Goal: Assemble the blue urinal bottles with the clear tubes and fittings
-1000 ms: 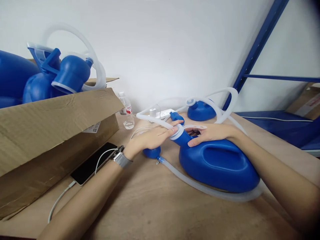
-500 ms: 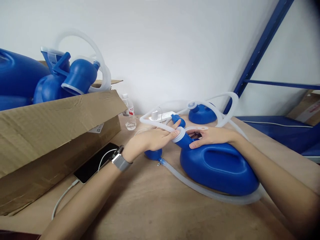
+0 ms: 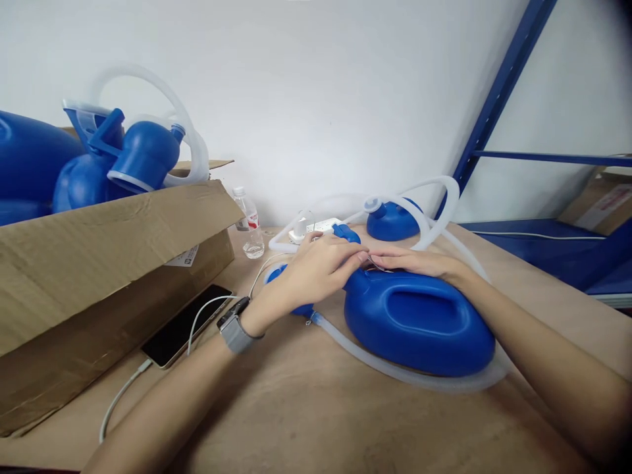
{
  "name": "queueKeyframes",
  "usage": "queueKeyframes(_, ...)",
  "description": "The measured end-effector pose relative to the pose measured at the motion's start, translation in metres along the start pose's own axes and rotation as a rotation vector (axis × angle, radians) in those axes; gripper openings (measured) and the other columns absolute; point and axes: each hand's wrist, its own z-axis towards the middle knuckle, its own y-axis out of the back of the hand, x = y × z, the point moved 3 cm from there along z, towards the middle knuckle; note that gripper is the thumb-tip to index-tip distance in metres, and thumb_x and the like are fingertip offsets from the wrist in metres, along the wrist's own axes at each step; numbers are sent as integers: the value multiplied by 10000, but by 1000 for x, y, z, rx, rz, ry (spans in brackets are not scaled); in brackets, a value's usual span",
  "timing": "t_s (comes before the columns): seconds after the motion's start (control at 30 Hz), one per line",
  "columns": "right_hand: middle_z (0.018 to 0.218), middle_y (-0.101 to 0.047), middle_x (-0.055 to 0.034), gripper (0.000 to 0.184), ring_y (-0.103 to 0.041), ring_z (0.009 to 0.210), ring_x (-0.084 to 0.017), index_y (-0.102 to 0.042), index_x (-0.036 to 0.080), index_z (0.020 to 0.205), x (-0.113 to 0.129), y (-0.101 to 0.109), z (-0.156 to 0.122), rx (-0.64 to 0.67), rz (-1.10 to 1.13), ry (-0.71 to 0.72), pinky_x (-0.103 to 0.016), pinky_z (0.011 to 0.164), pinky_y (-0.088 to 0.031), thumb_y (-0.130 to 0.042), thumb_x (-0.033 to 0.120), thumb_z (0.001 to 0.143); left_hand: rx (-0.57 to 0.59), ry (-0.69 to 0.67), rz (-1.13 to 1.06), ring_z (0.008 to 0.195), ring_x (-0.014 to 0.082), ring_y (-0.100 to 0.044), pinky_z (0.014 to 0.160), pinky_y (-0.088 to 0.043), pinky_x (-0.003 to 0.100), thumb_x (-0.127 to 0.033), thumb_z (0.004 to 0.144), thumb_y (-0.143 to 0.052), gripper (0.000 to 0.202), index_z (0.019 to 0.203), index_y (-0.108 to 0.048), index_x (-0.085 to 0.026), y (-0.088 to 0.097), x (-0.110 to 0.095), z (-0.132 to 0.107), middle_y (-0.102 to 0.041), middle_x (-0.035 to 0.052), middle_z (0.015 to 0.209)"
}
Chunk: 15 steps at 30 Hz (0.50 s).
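Observation:
A blue plastic container [image 3: 419,322] with a handle recess lies on the wooden table [image 3: 316,421]. My left hand [image 3: 316,266] is curled over its neck and hides the white cap there. My right hand [image 3: 419,261] lies on the container's shoulder, fingers reaching to the neck and meeting my left fingertips. A clear hose [image 3: 380,365] runs round the container's near side to a small blue bulb piece [image 3: 299,309] under my left wrist. A watch [image 3: 234,330] sits on that wrist.
A big open cardboard box [image 3: 99,263] at left holds several more blue containers [image 3: 138,155] and hoses. A phone [image 3: 185,326] on a cable lies beside it. Behind are a water bottle [image 3: 250,224], a power strip [image 3: 320,227], another blue container [image 3: 392,222] and a blue shelf frame [image 3: 494,99].
My left hand has moved from the side of the neck to cover the white cap. My right hand has flattened onto the container's top. The view shifted slightly.

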Motion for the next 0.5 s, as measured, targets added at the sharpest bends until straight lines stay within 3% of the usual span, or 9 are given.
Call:
queueKeyframes(0.13,1116,-726,-56,605,-633,1111,-265,-745,244,1297,5,3,6,40,-193,24,-397,1004,-477,-720,666,863,-60,149,-20,1161,280,-689,1173,-322,564,-435,1068,-476,326,1165,-718,-240,-7,-1,1,-794,48,1146)
queueKeyframes(0.33,1288,-723,-60,602,-634,1218,-294,-745,272,1315,5,2,12,91,-187,72,-405,1040,-504,-776,624,829,-85,221,45,1119,246,-679,1245,-161,608,-344,1031,-527,186,1017,-649,-204,-13,-13,-1,-781,30,1081)
queueKeyframes(0.5,1292,-731,-65,649,-643,1239,-306,-717,269,1362,0,5,10,78,-206,-9,-428,1057,-515,-792,611,816,-53,213,66,1104,244,-667,1189,-264,566,-279,1049,-417,193,1065,-596,-207,-19,-9,-1,-762,34,1081)
